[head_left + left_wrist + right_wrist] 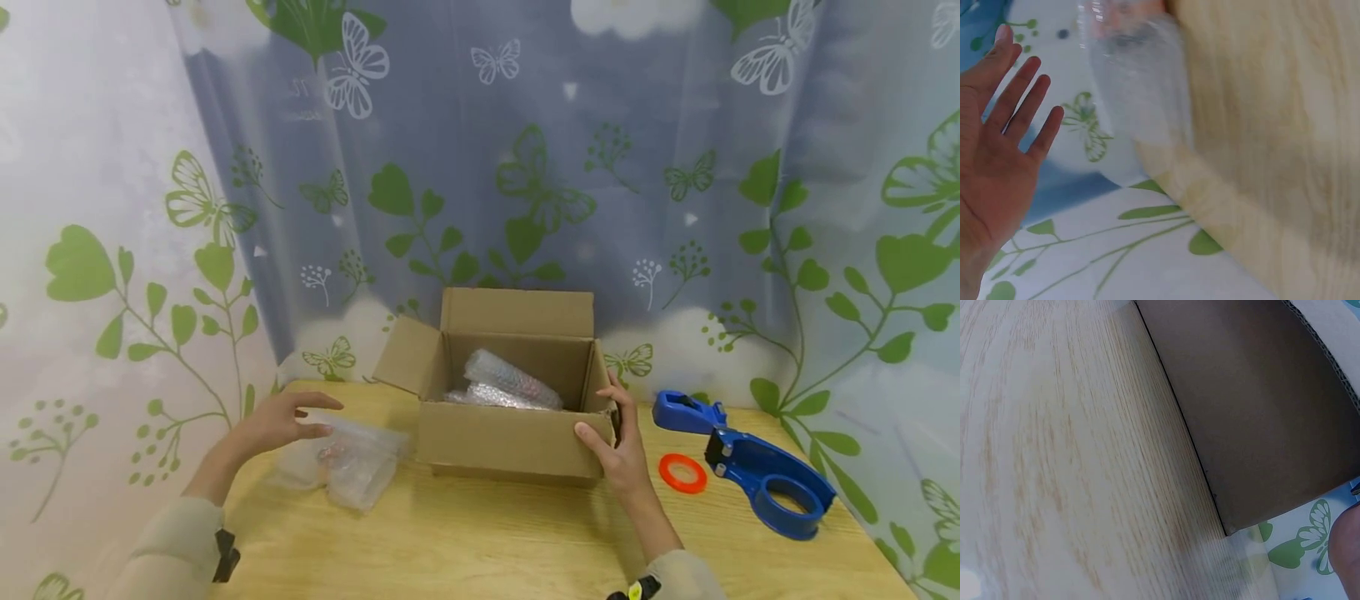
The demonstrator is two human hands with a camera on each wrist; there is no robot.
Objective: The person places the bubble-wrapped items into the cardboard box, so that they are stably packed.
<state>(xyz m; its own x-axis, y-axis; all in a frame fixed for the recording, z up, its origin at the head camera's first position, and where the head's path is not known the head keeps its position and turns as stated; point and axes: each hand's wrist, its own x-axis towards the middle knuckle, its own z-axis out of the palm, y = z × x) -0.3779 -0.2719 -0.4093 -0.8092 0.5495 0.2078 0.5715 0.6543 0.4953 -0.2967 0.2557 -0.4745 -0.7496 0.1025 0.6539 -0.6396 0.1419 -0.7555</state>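
Note:
An open cardboard box (510,442) stands on the table with its back and left flaps raised. Inside it lie bubble-wrapped items (513,379), one slanting across the other. My right hand (624,454) grips the box's front right corner, thumb on the front and fingers along the right side. In the right wrist view, only part of the thumb (1346,550) shows beside the box wall (1260,419). My left hand (281,423) hovers with fingers extended, holding nothing. Near it lies a clear bubble-wrap package (360,467) with something reddish inside, also visible in the left wrist view.
To the right of the box lie a small blue tape dispenser (686,412), a roll of red tape (682,473) and a larger blue hand-held tape dispenser (776,483). A patterned curtain (480,167) hangs behind and around the wooden table (465,542).

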